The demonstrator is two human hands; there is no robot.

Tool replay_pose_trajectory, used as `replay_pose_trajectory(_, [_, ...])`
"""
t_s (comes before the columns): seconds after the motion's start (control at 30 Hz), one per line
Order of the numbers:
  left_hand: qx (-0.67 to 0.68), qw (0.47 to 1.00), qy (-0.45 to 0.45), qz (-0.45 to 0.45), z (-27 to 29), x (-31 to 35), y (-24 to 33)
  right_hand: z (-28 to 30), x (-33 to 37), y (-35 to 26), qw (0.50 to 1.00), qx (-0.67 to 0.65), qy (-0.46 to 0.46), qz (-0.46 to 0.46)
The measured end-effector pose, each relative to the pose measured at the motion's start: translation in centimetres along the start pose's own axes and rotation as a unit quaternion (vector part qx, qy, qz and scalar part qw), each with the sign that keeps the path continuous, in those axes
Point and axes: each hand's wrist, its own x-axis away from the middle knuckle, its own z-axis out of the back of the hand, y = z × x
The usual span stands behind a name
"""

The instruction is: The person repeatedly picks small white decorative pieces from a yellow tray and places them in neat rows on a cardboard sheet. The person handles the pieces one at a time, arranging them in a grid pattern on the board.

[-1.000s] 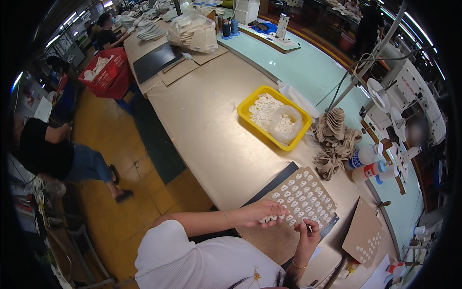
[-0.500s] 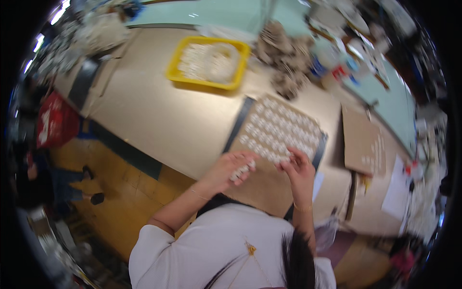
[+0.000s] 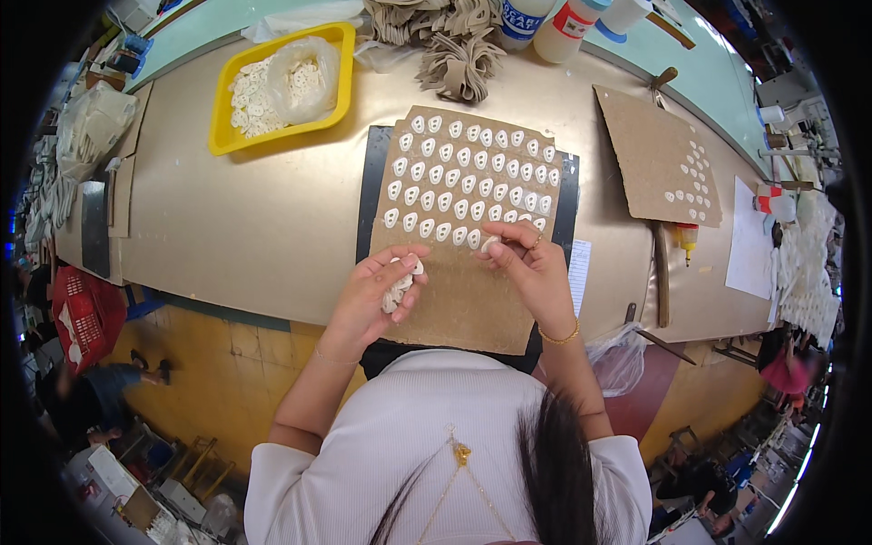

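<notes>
In front of me lies a brown cardboard sheet (image 3: 472, 309) with rows of small white teardrop-shaped pieces (image 3: 441, 232), dark marks in their middles. My left hand (image 3: 381, 291) is curled beside the sheet's left edge around a bunch of the same white pieces (image 3: 398, 289). Between the thumb and finger of my right hand (image 3: 527, 263) is a single white piece (image 3: 490, 244), held at the lowest row. Part of that row is hidden behind my right fingers. The sheet rests on a dark board (image 3: 373, 173), whose edges show at both sides.
At the back left stands a yellow tray (image 3: 221, 100) with loose white pieces and a plastic bag (image 3: 304, 80). Bundled beige strips (image 3: 459, 68) and bottles (image 3: 561, 32) are at the back. A second cardboard sheet (image 3: 636, 163), a yellow-tipped bottle (image 3: 688, 243) and a tool (image 3: 661, 272) lie right.
The view has shifted, bringing the table things up and leftward in the picture and sharpening the blur. My left hand keeps its bunch of pieces; my right hand remains at the lowest row.
</notes>
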Motion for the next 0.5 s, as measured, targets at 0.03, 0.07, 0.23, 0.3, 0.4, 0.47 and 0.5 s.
replay_pose_trajectory(0.03, [-0.003,1.0,0.0,0.003,0.0,-0.1,0.0,0.1,0.0,0.2,1.0,0.0,0.004,-0.007])
replay_pose_trajectory(0.07, [-0.006,1.0,0.0,0.006,0.0,-0.1,0.0,0.2,0.0,0.3,1.0,0.0,0.008,-0.013])
replay_pose_trajectory(0.23, [-0.002,1.0,-0.004,0.008,0.1,-0.3,-0.2,1.0,0.0,1.7,0.999,0.0,0.029,-0.033])
replay_pose_trajectory(0.3, [0.0,1.0,-0.011,0.007,0.1,-0.4,-0.2,1.4,0.0,1.7,0.998,0.029,0.039,-0.039])
replay_pose_trajectory(0.4, [0.007,1.0,-0.017,0.01,0.4,-0.7,-0.3,1.7,-0.1,1.5,0.997,0.028,0.041,-0.064])
replay_pose_trajectory(0.47, [0.008,1.0,-0.011,0.014,0.3,-0.7,-0.3,1.7,-0.1,1.2,0.996,0.013,0.032,-0.084])
replay_pose_trajectory(0.5, [0.008,1.0,-0.008,0.016,0.2,-0.7,-0.3,1.7,-0.2,1.2,0.996,-0.003,0.027,-0.082])
